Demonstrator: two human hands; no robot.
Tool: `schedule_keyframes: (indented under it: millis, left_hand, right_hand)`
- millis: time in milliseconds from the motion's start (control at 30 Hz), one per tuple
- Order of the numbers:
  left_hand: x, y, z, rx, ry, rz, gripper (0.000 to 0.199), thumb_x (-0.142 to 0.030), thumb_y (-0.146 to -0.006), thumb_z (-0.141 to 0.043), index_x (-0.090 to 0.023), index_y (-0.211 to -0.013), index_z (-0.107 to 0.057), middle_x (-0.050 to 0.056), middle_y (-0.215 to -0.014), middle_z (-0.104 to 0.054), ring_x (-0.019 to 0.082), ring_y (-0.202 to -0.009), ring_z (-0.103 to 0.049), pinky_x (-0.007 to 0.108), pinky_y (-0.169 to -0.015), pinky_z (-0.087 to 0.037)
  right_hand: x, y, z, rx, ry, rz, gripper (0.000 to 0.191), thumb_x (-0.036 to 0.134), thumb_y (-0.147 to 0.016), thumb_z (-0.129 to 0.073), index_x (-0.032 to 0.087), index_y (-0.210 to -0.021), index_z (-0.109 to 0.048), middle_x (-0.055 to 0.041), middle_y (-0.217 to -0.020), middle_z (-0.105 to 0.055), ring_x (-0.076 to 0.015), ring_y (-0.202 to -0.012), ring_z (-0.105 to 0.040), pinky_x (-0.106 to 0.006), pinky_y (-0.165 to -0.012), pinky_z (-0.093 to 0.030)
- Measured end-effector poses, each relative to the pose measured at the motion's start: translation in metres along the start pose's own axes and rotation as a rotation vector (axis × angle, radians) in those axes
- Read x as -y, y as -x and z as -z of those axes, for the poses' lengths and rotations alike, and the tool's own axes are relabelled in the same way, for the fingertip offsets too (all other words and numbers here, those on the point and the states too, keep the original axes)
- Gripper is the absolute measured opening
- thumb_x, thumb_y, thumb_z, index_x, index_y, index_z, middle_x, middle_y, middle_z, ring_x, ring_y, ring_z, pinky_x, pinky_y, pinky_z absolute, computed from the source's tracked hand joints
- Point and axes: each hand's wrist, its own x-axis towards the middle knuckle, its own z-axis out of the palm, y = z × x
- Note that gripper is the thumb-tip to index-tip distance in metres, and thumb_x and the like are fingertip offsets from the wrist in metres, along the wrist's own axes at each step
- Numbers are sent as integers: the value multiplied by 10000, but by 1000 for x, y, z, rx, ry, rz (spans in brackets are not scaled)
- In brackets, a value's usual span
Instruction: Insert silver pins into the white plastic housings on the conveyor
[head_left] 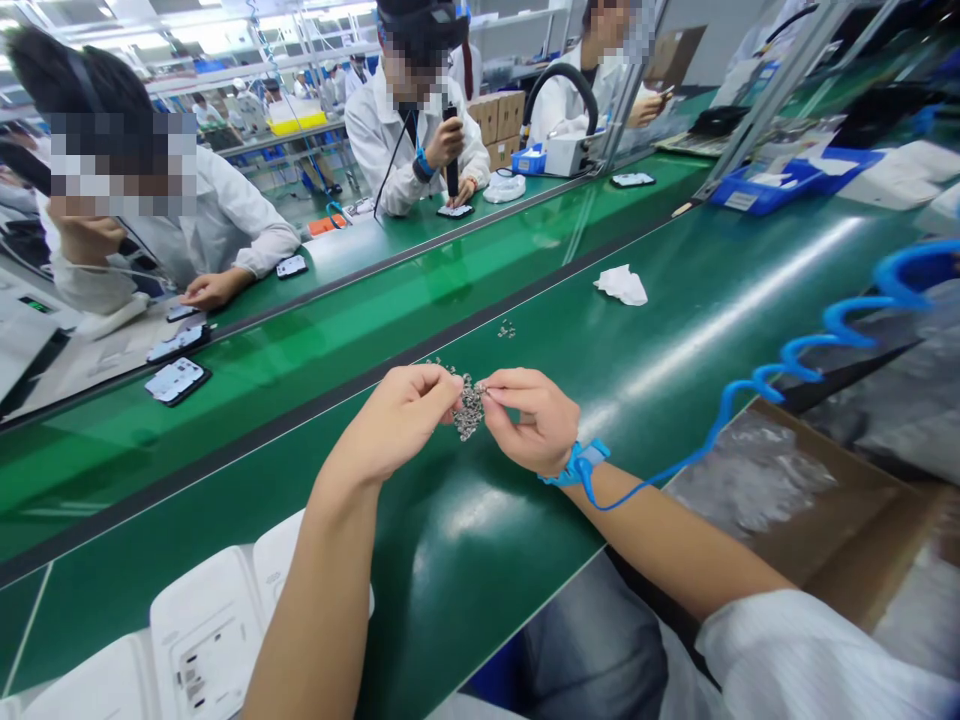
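A heap of small silvery metal parts (469, 412) lies on the green work surface (480, 560) between my two hands. My left hand (405, 418) is closed at the heap's left edge, thumb against the curled fingers; whatever it may hold is hidden. On the opposite side, my right hand (534, 420) has thumb and forefinger pinched together on a tiny metal part at the heap's edge. A blue wrist strap (581, 464) circles my right wrist, joined to a coiled blue cord (757, 378). A few loose metal parts (507, 329) are scattered beyond the heap.
White plastic housings (206, 625) stand at the lower left, and a crumpled white tissue (622, 285) lies further back. Blue bins (765, 195) are at the upper right, a cardboard box (847, 520) beside my right arm. Across a dark-edged divider, co-workers in white coats (240, 215) handle small devices.
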Motion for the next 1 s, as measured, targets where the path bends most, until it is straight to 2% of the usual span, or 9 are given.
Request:
schedule_keyframes:
  millis: [100,200,367,467,567,833,1000]
  left_hand:
    - [-4,1,-1,22,-5,6,325,-376,-951,-575,-167,-704,-612,-13,-684,-593,66,-563,-422,198,-530,-340]
    - [-6,1,-3,27,-7,5,315,-380,-945,-591,-165,-717,-619,-13,-698,-604,60,-544,-419,185,-476,-302]
    - [-1,-1,-6,-18,36,-22,310,-374,-929,-619,-163,-702,-616,-16,-680,-603,63,-553,-456,192,-529,-372]
    - [4,-3,-8,-70,60,-48,290,-399,-908,-650,-169,-731,-644,-4,-711,-620,98,-654,-533,215,-600,-416]
    - [8,-5,-10,-154,24,-52,265,-406,-891,-664,-174,-764,-677,-1,-724,-630,113,-678,-538,234,-613,-415]
    - [7,-8,-17,-308,97,-94,178,-345,-844,-709,-170,-821,-729,27,-798,-719,152,-748,-639,256,-684,-493]
    - [6,-7,-14,-333,131,-134,157,-334,-826,-744,-182,-865,-752,32,-843,-746,170,-784,-673,274,-716,-529]
  right_hand:
    - [-1,0,0,-2,-5,-13,262,39,-850,-679,227,-1026,-631,-40,-947,-739,-150,-847,-722,-282,-700,-627]
    - [0,1,-1,-2,-45,-17,289,12,-826,-687,214,-1027,-638,-48,-952,-738,-153,-852,-722,-284,-707,-624]
    - [2,2,-2,-3,-92,-49,271,23,-818,-688,220,-1000,-650,-34,-924,-732,-144,-807,-706,-277,-671,-600]
    - [4,2,-3,-4,-186,-188,193,53,-838,-674,215,-939,-649,-26,-877,-715,-138,-769,-688,-273,-647,-575]
    - [6,3,-5,6,-293,-325,132,84,-857,-662,209,-892,-640,-23,-844,-699,-140,-763,-677,-284,-652,-562]
    - [6,4,-6,94,-404,-532,63,214,-888,-678,201,-842,-637,-37,-854,-713,-150,-791,-690,-306,-690,-589]
    - [3,6,-6,140,-488,-635,88,258,-886,-708,194,-847,-661,-46,-888,-724,-159,-829,-708,-314,-715,-605]
